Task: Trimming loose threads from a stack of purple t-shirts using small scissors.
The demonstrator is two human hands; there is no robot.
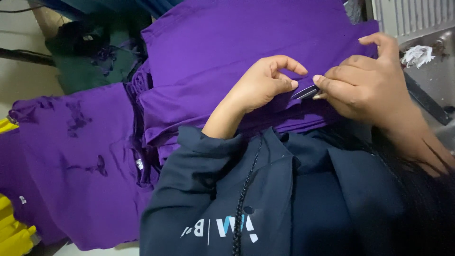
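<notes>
Nearest, a dark navy sleeve [199, 189] leads to the left hand [260, 85], which pinches the edge of the folded purple fabric [213, 52]. The right hand [369, 85] grips small metal snips [304, 92] at that edge, seemingly mid-trim of a loose thread; the next cut needs the fabric taut. The blades are mostly hidden, and the thread cannot be made out. Further off lie more purple garments [71, 156].

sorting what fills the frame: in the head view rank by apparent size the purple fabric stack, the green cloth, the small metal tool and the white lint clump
1. purple fabric stack
2. green cloth
3. white lint clump
4. small metal tool, mostly hidden by the right hand, so the last two are unsure.
</notes>
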